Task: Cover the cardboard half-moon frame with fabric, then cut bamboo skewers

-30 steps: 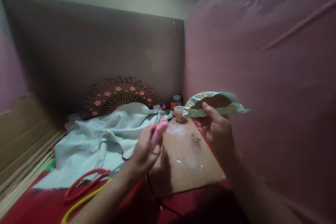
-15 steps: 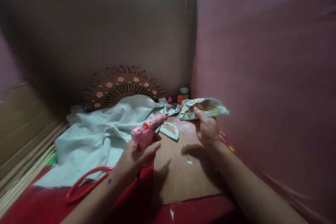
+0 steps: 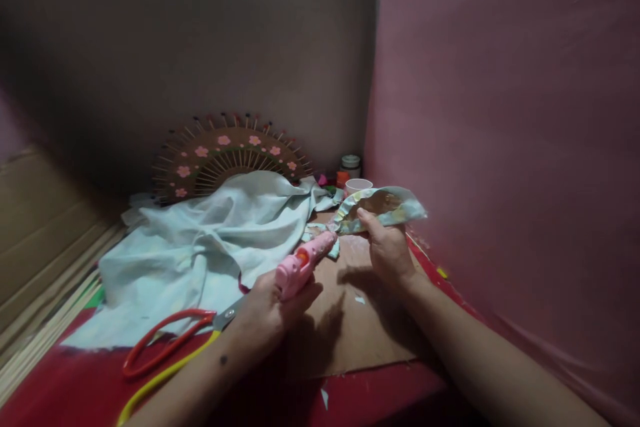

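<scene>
My left hand (image 3: 267, 310) grips a pink glue gun (image 3: 304, 263), its nozzle pointing up and right toward a small fabric-covered piece (image 3: 320, 235) lying on the brown board (image 3: 360, 333). My right hand (image 3: 385, 250) holds up a curved brown card piece wrapped in pale green patterned fabric (image 3: 383, 205), thumb on its inner face. The two hands are a short way apart over the board.
A large pale green cloth (image 3: 200, 247) lies crumpled at the left. Red-handled scissors (image 3: 165, 340) rest beside it on the red surface. A brown flowered fan (image 3: 230, 157) leans on the back wall. A paper cup (image 3: 358, 185) and a small jar (image 3: 350, 163) stand in the corner. Wooden sticks (image 3: 45, 320) line the left.
The glue gun has come down and swung to the right toward the board. My right hand has lowered the fabric-wrapped piece. The view has tilted downward.
</scene>
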### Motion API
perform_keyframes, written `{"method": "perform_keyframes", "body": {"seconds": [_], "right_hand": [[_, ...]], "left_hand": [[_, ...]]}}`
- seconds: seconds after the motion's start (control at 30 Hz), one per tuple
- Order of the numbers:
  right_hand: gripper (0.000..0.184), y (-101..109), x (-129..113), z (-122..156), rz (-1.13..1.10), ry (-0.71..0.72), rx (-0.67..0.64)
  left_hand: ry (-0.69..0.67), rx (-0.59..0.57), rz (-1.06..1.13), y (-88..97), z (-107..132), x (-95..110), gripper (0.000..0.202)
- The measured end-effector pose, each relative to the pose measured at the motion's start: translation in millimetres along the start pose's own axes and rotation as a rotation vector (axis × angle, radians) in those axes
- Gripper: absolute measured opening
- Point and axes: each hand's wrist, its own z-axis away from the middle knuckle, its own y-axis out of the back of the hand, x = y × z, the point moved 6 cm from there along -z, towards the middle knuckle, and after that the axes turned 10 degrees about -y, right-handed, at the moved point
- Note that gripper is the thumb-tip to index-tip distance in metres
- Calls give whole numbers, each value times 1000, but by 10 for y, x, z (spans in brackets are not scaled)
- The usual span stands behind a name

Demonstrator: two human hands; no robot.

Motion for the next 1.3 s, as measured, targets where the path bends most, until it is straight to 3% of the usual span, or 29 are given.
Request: {"method": "perform_keyframes", "body": {"seconds": [0.2,0.53,0.7,1.3], "right_hand": [[14,-20,-139,96,60,32,41],[14,-31,-148,95,96,88,31],[12,-35,-161,113,81,69,57],[13,-50,-120,91,41,29,-8]], "left_hand": [[67,-35,-13,-21,-15,-47,52],[47,-18,-135,-1,-3,-117,50],[116,-47,-160,-4,1,-121,50],[70,-12,-129,-13,8,-96,49]]}}
